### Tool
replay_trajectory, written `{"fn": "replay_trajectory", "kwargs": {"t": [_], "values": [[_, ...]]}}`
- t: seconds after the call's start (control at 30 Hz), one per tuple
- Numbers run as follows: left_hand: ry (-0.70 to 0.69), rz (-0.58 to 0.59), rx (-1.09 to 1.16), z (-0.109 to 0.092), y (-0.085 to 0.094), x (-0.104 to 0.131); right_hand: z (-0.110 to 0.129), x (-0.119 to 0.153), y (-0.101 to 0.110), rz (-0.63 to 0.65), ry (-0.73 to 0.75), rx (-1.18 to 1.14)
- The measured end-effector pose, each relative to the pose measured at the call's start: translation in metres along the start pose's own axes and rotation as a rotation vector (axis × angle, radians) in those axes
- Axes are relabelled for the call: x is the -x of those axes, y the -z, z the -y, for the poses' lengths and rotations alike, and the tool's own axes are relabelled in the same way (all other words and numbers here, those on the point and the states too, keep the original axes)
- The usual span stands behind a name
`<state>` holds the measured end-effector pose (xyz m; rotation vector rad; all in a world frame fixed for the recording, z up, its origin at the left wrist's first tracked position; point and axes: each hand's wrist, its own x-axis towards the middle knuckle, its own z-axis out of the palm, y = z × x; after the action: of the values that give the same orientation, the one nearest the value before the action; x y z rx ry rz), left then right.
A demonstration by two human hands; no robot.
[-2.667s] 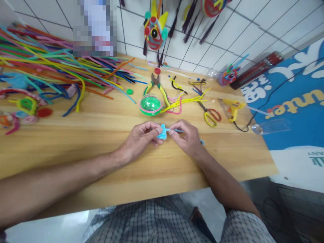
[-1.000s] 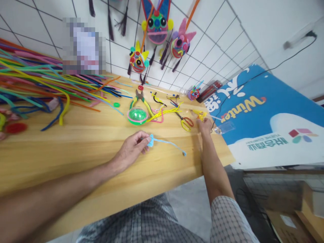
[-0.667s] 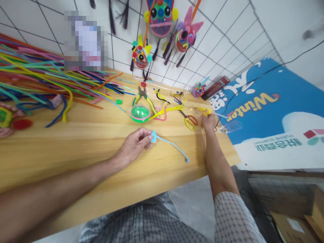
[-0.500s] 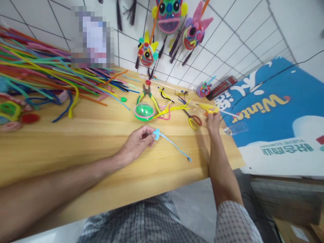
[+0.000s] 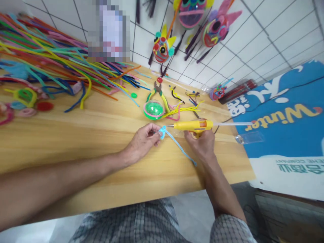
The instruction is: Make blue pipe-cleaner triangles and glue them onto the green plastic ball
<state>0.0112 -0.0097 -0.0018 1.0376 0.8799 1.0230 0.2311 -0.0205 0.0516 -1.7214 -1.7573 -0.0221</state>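
Note:
Between the thumb and fingers of my left hand [image 5: 144, 140] is a light blue pipe cleaner [image 5: 162, 132], coiled at the held end, its loose tail slanting down to the right. My right hand [image 5: 202, 143] is wrapped round the grip of a yellow hot glue gun [image 5: 193, 126], with a clear glue stick [image 5: 233, 124] poking out of its back. The gun's metal nozzle points left and is at the upper edge of the blue coil; whether it touches, I cannot tell. Just beyond my left hand sits a green ball-like piece [image 5: 154, 109] with a pink rim.
Pliers [image 5: 158, 88] with green-yellow handles lie behind the green piece, beside yellow pipe cleaners [image 5: 184, 109]. A large heap of coloured pipe cleaners [image 5: 63, 57] covers the left back. Decorated masks [image 5: 163, 50] hang on the white grid wall. A clear plastic packet [image 5: 250, 137] lies right.
My right hand has brought the glue gun left and nearer, from beside the scissors to the blue coil. My left hand keeps its hold on the pipe cleaner. The view has shifted slightly.

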Motion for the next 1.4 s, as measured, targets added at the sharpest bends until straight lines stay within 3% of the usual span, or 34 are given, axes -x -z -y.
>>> {"fn": "replay_trajectory", "kwargs": {"t": [0.2,0.8,1.4], "values": [[0.014,-0.013,0.043,0.002,0.000,-0.001,-0.004,0.011,-0.004,0.022,0.172,0.065],[0.020,0.013,0.069,-0.001,0.000,0.000,-0.013,0.015,-0.008,0.071,0.223,0.146],[0.035,0.009,0.057,-0.001,-0.001,0.001,-0.016,0.015,-0.008,0.030,0.330,0.275]]}}
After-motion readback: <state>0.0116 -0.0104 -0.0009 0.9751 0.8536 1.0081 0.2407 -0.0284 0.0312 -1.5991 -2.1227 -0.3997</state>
